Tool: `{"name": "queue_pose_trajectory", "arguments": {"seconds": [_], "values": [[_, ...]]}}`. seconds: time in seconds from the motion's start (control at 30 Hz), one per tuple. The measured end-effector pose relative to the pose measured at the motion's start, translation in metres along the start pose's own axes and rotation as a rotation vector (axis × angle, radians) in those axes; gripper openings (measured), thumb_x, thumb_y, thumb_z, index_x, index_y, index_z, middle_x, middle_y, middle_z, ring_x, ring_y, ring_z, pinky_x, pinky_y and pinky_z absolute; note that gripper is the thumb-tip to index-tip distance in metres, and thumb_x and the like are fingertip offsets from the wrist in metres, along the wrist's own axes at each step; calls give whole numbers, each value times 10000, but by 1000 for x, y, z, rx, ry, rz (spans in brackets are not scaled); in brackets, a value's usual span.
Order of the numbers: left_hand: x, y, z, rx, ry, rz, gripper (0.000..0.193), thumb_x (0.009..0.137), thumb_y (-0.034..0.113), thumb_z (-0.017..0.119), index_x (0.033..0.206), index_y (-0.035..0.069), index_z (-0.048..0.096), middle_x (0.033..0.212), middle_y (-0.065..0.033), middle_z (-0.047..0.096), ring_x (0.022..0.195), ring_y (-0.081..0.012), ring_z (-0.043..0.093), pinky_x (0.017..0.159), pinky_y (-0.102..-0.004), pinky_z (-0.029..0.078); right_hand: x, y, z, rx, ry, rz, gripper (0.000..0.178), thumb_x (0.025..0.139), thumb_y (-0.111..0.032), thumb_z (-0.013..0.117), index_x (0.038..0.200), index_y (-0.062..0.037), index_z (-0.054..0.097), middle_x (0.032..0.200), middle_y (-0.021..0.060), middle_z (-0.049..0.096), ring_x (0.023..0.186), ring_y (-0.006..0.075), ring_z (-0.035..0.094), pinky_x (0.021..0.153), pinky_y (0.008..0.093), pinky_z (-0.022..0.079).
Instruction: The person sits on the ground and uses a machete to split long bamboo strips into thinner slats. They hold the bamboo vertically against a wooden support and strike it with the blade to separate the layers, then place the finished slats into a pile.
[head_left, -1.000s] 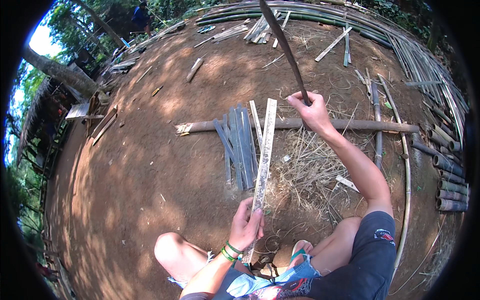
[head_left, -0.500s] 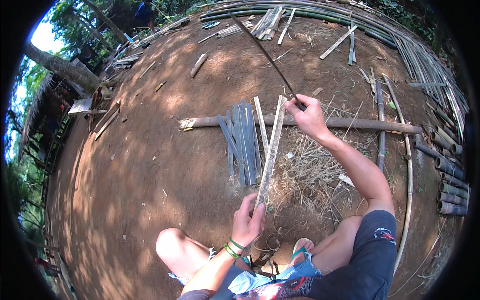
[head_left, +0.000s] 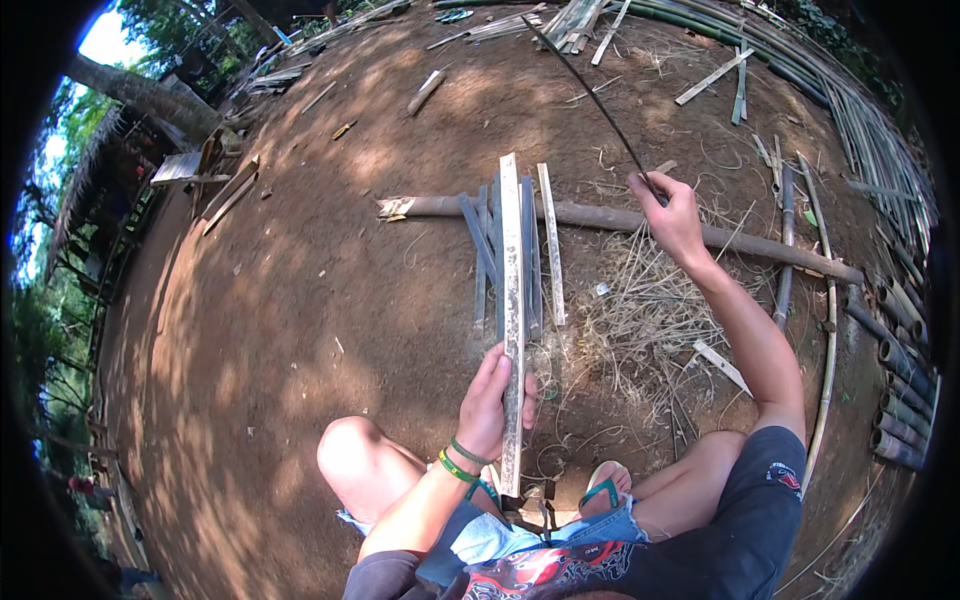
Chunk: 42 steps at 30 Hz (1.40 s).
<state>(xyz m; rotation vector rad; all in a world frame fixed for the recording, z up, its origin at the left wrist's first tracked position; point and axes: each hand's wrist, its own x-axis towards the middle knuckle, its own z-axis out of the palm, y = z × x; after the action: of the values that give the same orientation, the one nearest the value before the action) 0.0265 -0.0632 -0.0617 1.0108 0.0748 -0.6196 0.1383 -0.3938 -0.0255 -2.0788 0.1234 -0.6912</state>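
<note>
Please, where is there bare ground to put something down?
The widest mostly bare dirt lies left of the dark strips, ahead of the left knee. Another patch lies beyond the log, before the far planks. It is crowded on the right: straw, then poles, then bamboo tubes.

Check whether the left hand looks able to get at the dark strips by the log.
Probably not as things stand: the left hand is closed around a long pale strip, which also hides part of the dark strips in this view. With that hand emptied, the way looks mostly free.
</note>
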Motion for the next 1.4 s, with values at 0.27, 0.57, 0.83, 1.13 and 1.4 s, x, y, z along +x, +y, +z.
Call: {"name": "queue_pose_trajectory", "arguments": {"seconds": [0.27,0.57,0.83,1.13,1.4], "values": [[7,2,-19,-533,-334,-224,373,1106,308,306,1384,101,443,596,8,379,439,-104,401,381,-227,366,-6,-3,10,1,-94,5,363,960,-332,655,880,17,715,581,-9,517,572,71,401,515,310,281],[6,9,-16,-666,-427,-320,547,1088,482,266,1440,86,405,577,2,378,427,-107,409,374,-229,361,-8,-3,13,16,-96,16,349,961,-314,656,886,22,713,582,-6,510,580,77,400,520,316,285],[4,6,-21,-688,-561,-286,620,1073,511,317,1525,87,285,649,-15,411,477,-111,439,413,-234,386,-9,-1,17,21,-109,17,370,964,-334,656,905,25,721,603,13,571,579,80,436,519,311,306],[0,11,-8,-388,-363,-176,594,1091,462,265,1590,153,169,768,-26,455,475,-96,424,415,-219,388,-14,-2,21,31,-125,-12,422,966,-375,639,834,19,712,591,17,572,559,97,450,510,317,314],[-3,15,4,77,-130,75,549,1101,407,286,1597,288,83,706,-44,492,428,-105,445,379,-232,389,-65,-10,44,-33,-472,-177,616,941,-562,603,656,-16,629,456,58,489,415,167,459,435,360,343]]}}
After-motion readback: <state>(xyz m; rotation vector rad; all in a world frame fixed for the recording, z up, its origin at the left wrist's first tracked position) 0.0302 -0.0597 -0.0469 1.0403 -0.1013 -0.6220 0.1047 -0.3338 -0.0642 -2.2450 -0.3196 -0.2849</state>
